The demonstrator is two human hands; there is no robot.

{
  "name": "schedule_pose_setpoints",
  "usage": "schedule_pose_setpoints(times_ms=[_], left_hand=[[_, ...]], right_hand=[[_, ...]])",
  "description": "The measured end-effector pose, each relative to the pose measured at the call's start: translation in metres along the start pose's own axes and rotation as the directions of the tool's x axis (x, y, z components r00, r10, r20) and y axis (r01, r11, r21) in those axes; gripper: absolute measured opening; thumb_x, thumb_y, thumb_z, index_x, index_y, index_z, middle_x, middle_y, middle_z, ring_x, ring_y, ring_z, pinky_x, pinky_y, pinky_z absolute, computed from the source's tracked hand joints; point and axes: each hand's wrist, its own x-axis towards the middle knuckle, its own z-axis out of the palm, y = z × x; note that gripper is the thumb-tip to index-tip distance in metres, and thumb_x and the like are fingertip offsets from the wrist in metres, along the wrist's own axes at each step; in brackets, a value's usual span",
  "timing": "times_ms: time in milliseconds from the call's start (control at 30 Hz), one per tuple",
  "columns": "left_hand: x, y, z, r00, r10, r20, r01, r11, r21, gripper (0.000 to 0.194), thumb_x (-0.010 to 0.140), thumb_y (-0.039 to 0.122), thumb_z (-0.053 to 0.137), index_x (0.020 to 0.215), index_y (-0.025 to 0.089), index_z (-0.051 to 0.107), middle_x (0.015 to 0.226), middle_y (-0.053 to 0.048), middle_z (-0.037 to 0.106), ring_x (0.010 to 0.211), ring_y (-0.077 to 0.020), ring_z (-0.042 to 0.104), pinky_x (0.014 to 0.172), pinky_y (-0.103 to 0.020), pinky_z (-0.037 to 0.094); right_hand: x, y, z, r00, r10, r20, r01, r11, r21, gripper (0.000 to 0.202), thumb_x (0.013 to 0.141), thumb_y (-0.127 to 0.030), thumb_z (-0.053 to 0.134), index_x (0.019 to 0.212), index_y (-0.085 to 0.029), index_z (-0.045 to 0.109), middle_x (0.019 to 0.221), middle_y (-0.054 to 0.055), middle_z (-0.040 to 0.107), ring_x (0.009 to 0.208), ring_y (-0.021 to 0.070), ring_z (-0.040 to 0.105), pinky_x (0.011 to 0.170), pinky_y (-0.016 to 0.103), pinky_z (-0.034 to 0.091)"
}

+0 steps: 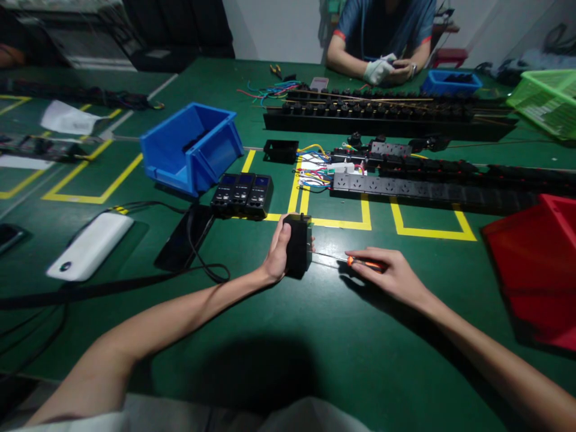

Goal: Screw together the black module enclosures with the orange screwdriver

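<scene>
My left hand point(277, 255) is wrapped round a black rectangular module point(297, 246), held upright just over the green table point(360, 336). Between the fingers of my right hand point(391, 271) is an orange and black screwdriver point(365, 264). Its thin shaft points left, and the tip meets or nearly meets the module's right side; exact contact is too small to tell. Beyond my left hand stand several similar black modules point(242, 195) with small displays, side by side. Further back lies a long black socket strip point(405, 187) with coloured wires point(315, 178) at its left end.
A blue bin point(193, 174) stands at the back left, a red bin point(535, 264) at the right. A white power bank point(90, 246), a dark phone point(184, 240) and black cables lie left. Across the table sits a person with a gloved hand point(380, 71), near a green basket point(546, 102).
</scene>
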Motion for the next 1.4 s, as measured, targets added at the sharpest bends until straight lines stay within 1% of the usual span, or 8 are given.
schedule_pose_setpoints(times_ms=[200,333,533,667,800,1000,1200,1400], left_hand=[[0.000,-0.002,-0.001,0.998,0.063,0.012,-0.063,0.998,0.021,0.066,0.086,0.071,0.055,0.133,0.025,0.043,0.087,-0.004,0.070,0.067,-0.0170,0.070,0.063,-0.030,0.058],[-0.002,-0.001,-0.001,0.996,0.067,0.051,-0.070,0.996,0.054,0.064,0.087,0.070,0.053,0.133,0.026,0.042,0.087,-0.004,0.070,0.068,-0.0175,0.070,0.061,-0.029,0.058],[-0.001,-0.001,-0.001,0.998,0.049,0.049,-0.051,0.998,0.041,0.065,0.087,0.070,0.054,0.131,0.025,0.043,0.084,-0.004,0.070,0.066,-0.0177,0.070,0.057,-0.028,0.057],[-0.001,-0.002,-0.002,0.999,0.019,0.038,-0.020,1.000,0.022,0.072,0.084,0.071,0.058,0.134,0.021,0.043,0.084,-0.005,0.072,0.065,-0.0173,0.070,0.060,-0.030,0.058],[0.000,-0.002,-0.001,0.999,0.016,0.031,-0.017,1.000,0.025,0.075,0.083,0.072,0.058,0.134,0.019,0.043,0.085,-0.007,0.073,0.066,-0.0182,0.071,0.061,-0.031,0.058],[-0.001,0.000,0.001,0.997,0.075,-0.003,-0.075,0.997,0.026,0.067,0.085,0.070,0.058,0.128,0.020,0.046,0.085,-0.005,0.071,0.068,-0.0174,0.070,0.063,-0.030,0.058],[-0.003,-0.001,0.000,0.988,0.153,0.031,-0.155,0.983,0.100,0.060,0.089,0.067,0.054,0.130,0.025,0.044,0.090,-0.005,0.071,0.071,-0.0168,0.070,0.061,-0.027,0.057],[-0.005,-0.001,-0.001,0.983,0.167,0.081,-0.176,0.975,0.134,0.063,0.085,0.070,0.057,0.127,0.023,0.048,0.093,-0.007,0.071,0.074,-0.0182,0.070,0.057,-0.026,0.055]], right_hand=[[0.006,-0.003,-0.006,0.865,0.389,0.319,-0.498,0.581,0.644,0.040,0.092,-0.050,0.059,0.108,-0.015,0.072,0.086,0.010,0.074,0.048,0.0076,0.051,0.040,0.018,0.031],[0.006,-0.001,-0.003,0.847,0.378,0.373,-0.531,0.618,0.580,0.035,0.090,-0.047,0.065,0.089,-0.012,0.072,0.061,0.002,0.064,0.035,0.0016,0.031,0.035,0.018,0.014],[-0.002,0.001,0.002,0.996,0.047,0.076,-0.051,0.997,0.058,0.033,0.094,-0.041,0.062,0.106,-0.014,0.076,0.074,0.006,0.070,0.059,0.0132,0.059,0.054,0.025,0.044],[-0.010,0.022,-0.004,0.900,-0.417,0.126,0.425,0.777,-0.464,0.030,0.097,-0.022,0.055,0.122,-0.020,0.073,0.069,0.004,0.068,0.057,0.0144,0.058,0.056,0.028,0.045],[-0.010,0.031,-0.006,0.837,-0.518,0.174,0.511,0.631,-0.584,0.035,0.096,-0.016,0.055,0.126,-0.024,0.071,0.069,0.004,0.068,0.058,0.0140,0.054,0.055,0.028,0.042],[0.001,0.005,-0.001,1.000,-0.015,-0.016,0.016,0.998,0.067,0.036,0.093,-0.043,0.062,0.114,-0.017,0.076,0.086,0.010,0.074,0.067,0.0171,0.063,0.059,0.030,0.049],[0.009,0.001,-0.011,0.841,0.425,0.334,-0.530,0.527,0.664,0.052,0.096,-0.057,0.046,0.111,-0.014,0.070,0.091,0.014,0.074,0.054,0.0130,0.058,0.039,0.022,0.036],[0.008,0.007,-0.015,0.804,0.376,0.462,-0.593,0.571,0.567,0.034,0.088,-0.047,0.068,0.091,-0.013,0.069,0.048,-0.006,0.047,0.036,0.0027,0.023,0.036,0.017,0.010]])
